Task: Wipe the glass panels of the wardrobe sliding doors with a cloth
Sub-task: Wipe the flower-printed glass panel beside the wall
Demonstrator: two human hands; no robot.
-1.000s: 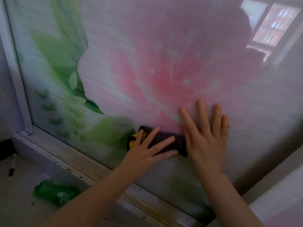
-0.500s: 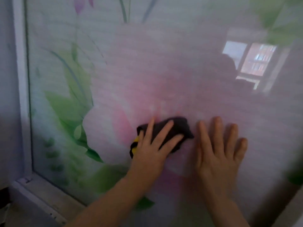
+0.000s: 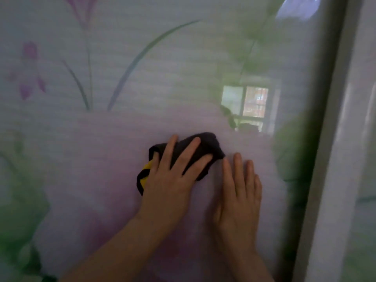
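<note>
Left hand [image 3: 168, 180] spreads four straight fingers over one dark cloth [image 3: 205, 147], pressing it flat on the panel [image 3: 101, 149]. Right hand [image 3: 238, 196] lies open and flat just beside it. One frame [image 3: 317, 139] stands near on the right; wide glass spreads leftward.

A reflected window [image 3: 245, 102] with a reddish building behind it shows on the glass above the hands. A pale reflected light patch [image 3: 297, 7] sits higher, top right.
</note>
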